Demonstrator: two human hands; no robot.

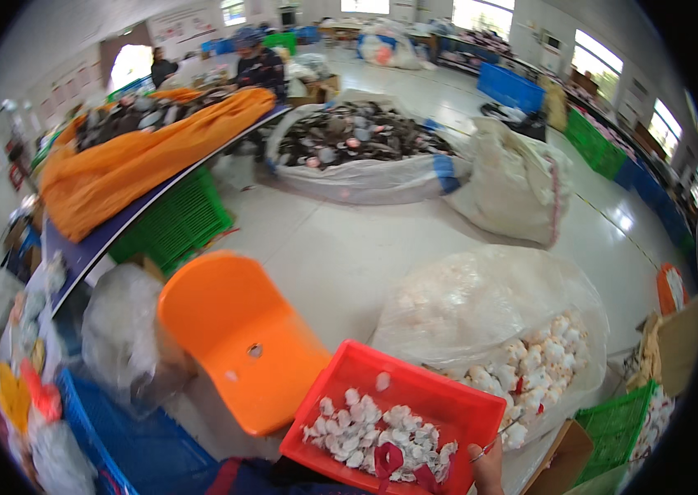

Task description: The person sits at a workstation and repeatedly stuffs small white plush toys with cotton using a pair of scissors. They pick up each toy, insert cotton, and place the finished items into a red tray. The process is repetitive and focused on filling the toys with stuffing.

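A red plastic bin [328, 388] is tilted close in front of me, with small white fluffy pieces [357, 437] and a dark red ribbon [387, 458] inside. My right hand [489, 469] is at the bin's right side, thumb up, closed on a thin shiny metal tool [487, 450]; its exact kind is unclear. Just beyond that hand, a big clear plastic bag [481, 289] spills white and tan plush pieces [542, 363], a few with red bits. My left hand is out of view.
An orange chair [233, 330] stands left of the bin, by a blue crate [134, 437]. Farther off are a table with an orange cloth [159, 157], a green crate [176, 219], a wide sack of dark pieces [357, 177] and a white sack [514, 181]. Other people [258, 66] are at the back.
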